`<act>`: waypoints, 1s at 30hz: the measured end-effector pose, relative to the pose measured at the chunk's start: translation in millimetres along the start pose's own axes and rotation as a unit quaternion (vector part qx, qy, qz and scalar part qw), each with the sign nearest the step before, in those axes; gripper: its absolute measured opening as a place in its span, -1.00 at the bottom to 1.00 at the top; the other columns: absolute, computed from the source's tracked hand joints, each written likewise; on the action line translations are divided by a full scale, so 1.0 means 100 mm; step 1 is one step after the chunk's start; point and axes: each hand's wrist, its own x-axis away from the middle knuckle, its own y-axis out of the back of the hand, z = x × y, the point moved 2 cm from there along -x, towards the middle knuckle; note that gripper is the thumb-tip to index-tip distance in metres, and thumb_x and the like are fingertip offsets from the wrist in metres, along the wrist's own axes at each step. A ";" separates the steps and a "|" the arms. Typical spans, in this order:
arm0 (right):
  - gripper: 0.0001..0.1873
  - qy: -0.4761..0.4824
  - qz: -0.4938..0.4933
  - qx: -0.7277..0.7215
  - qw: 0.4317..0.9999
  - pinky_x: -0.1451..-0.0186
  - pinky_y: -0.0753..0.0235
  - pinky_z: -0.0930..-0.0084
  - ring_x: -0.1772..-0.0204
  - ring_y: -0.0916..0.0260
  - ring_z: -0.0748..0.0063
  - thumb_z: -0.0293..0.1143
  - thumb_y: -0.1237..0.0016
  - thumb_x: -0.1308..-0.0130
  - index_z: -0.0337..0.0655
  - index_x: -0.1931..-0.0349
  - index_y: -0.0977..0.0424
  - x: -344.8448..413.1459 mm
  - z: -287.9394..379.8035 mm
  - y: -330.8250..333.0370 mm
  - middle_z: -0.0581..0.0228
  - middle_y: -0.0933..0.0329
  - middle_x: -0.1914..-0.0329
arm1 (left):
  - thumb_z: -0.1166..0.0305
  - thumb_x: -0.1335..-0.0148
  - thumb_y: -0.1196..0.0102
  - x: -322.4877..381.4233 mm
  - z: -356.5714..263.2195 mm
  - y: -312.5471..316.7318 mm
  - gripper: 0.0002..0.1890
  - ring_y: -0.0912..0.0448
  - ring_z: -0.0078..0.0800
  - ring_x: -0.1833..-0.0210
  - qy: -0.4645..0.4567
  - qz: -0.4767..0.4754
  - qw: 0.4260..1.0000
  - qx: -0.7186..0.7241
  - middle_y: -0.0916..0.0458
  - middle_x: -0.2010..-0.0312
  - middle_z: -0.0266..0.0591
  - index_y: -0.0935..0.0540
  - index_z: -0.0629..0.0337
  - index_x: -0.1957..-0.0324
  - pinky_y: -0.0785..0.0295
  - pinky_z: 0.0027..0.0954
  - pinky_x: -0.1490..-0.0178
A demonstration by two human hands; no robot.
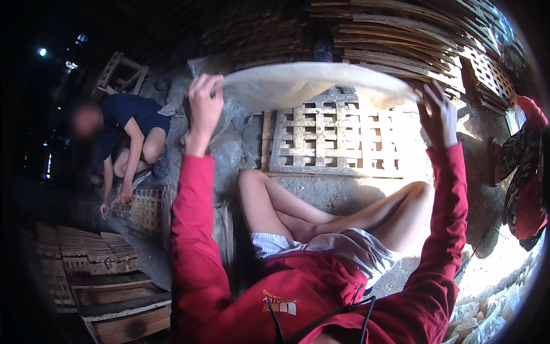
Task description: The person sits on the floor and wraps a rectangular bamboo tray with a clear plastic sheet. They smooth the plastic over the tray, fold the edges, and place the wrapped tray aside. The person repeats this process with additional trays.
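A pale, thin, translucent sheet [296, 81] spans between my two raised hands, its far edge bowed upward. My left hand [205, 101] pinches one end of it between thumb and fingers. At the other end, my right hand [439, 109] grips the sheet's corner, partly in shadow. Beneath and beyond the sheet, a woven slat lattice rack [339, 152] lies on the floor in front of my crossed legs. Strong light whitens the rack's right side. The sheet hides the rack's far edge.
Stacked wooden slat racks [399, 34] rise at the back. On the left, a crouching person [133, 116] handles something over another lattice panel [142, 208]. Wooden crates [124, 296] stand at lower left. Another person's red sleeve [533, 112] shows at right. Crumpled plastic [485, 314] lies at lower right.
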 end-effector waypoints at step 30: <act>-0.16 -0.293 0.471 0.110 0.825 -0.41 0.04 -0.03 -0.43 0.15 -0.26 0.10 0.06 -0.20 -0.15 -0.38 0.01 2.56 -1.18 -1.68 -0.23 0.08 -0.40 | 0.10 -0.31 0.11 2.64 -0.29 -1.76 -0.53 -0.06 0.02 -0.40 0.267 0.365 0.884 0.122 -0.10 -0.36 0.05 -0.39 0.04 -0.21 0.03 0.01 -0.39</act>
